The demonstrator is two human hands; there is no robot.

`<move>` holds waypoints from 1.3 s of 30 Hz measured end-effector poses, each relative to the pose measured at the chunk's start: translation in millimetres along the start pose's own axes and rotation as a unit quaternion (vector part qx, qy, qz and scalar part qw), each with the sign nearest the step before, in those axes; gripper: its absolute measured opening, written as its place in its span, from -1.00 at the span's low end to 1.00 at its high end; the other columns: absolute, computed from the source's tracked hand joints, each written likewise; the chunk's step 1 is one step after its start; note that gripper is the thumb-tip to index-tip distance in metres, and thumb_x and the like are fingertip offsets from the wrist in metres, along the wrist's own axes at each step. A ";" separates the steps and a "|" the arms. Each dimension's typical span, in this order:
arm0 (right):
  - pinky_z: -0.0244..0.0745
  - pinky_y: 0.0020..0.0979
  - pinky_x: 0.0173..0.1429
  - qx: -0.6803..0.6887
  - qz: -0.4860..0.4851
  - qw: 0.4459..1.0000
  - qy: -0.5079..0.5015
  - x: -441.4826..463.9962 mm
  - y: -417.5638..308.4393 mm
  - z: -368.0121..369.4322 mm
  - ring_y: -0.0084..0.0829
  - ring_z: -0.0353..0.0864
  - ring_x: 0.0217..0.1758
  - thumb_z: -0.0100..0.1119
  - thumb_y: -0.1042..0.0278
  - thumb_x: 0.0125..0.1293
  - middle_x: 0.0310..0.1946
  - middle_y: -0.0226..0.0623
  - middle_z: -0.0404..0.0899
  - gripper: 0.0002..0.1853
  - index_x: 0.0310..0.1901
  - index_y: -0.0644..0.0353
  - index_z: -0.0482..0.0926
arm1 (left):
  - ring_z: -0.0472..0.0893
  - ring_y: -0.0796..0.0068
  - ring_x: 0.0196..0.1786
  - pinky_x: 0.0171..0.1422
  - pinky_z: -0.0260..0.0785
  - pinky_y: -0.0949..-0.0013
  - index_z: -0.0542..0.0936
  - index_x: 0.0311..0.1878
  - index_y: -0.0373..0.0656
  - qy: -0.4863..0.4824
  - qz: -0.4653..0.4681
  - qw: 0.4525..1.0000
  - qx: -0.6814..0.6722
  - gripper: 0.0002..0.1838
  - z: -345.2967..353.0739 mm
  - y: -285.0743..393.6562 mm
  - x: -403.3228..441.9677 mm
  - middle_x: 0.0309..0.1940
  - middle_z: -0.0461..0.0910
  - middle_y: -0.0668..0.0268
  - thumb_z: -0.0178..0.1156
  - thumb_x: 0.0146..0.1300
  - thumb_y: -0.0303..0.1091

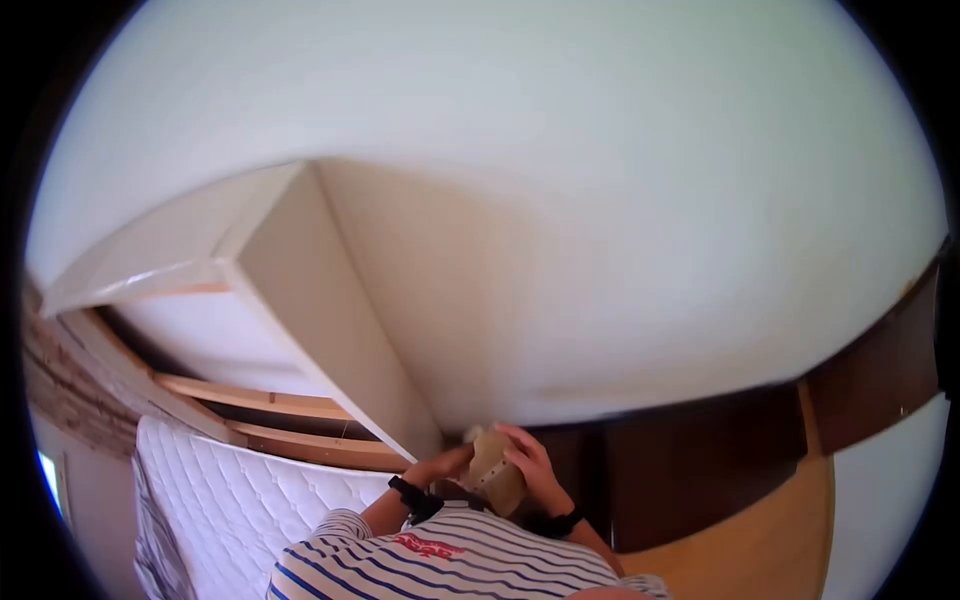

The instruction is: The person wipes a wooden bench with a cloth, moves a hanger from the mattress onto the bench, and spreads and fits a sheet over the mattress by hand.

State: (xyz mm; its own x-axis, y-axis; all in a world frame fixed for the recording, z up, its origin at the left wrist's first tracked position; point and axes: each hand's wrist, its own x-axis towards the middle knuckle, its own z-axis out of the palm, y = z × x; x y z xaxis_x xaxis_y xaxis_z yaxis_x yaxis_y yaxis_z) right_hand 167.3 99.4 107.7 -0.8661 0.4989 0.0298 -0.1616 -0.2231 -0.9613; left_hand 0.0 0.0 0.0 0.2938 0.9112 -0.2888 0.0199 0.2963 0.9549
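In front of my chest is a tan, flattish object (495, 470) with a row of small dark dots along it; its exact kind is not clear. My right hand (535, 465) grips its upper right side with bent fingers. My left hand (446, 466) is closed against its left side, the fingers blurred and partly hidden. Something pale shows just above the object, too blurred to name.
A white cabinet-like unit (330, 300) juts out on the left, above wooden slats (300, 440). A white quilted mattress (240, 500) lies at lower left. Dark brown panels (690, 470) run along the wall on the right, beside a light wooden board (750, 550).
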 end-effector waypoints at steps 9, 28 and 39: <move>0.20 -0.50 0.08 -0.204 0.067 0.960 0.182 -83.5 14.4 -55.4 -0.42 0.31 0.00 0.03 0.39 0.11 -0.05 -0.25 0.32 -0.50 0.13 0.14 0.22 | 0.32 0.35 0.10 0.16 0.19 0.23 0.26 0.10 -0.19 0.180 -0.084 0.872 -0.448 -0.54 34.8 -7.4 66.5 0.06 0.32 0.25 -0.15 0.24 -0.10; 0.17 -0.52 0.09 -0.118 -0.002 0.929 0.352 -519.3 63.3 -256.5 -0.43 0.32 0.00 -0.14 0.55 0.09 -0.11 -0.27 0.39 -0.64 -0.03 0.19 0.41 | 0.47 0.47 -0.16 -0.08 0.29 0.49 0.36 -0.09 -0.32 -0.144 -0.226 0.960 -0.081 -0.60 519.5 -6.7 225.6 -0.24 0.46 0.28 0.04 0.16 -0.17; 0.33 -0.59 -0.19 0.066 0.095 0.861 0.495 -728.3 41.1 -322.6 -0.66 0.38 -0.23 0.08 0.42 0.11 -0.29 -0.43 0.42 -0.70 -0.07 0.15 0.44 | 0.50 0.45 -0.25 -0.19 0.35 0.48 0.31 -0.06 -0.33 -0.262 -0.076 0.949 0.157 -0.44 753.4 -17.0 267.7 -0.28 0.47 0.14 0.23 -0.02 -0.14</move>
State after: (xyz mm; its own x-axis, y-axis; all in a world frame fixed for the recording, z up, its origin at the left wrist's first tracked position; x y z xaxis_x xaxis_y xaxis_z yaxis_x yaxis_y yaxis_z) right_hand 944.1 -3.0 -41.9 -0.0654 0.8977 -0.4357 -0.1704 -0.4403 -0.8815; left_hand 798.3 23.2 -41.6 0.6975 0.5730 -0.4303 0.3605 0.2385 0.9018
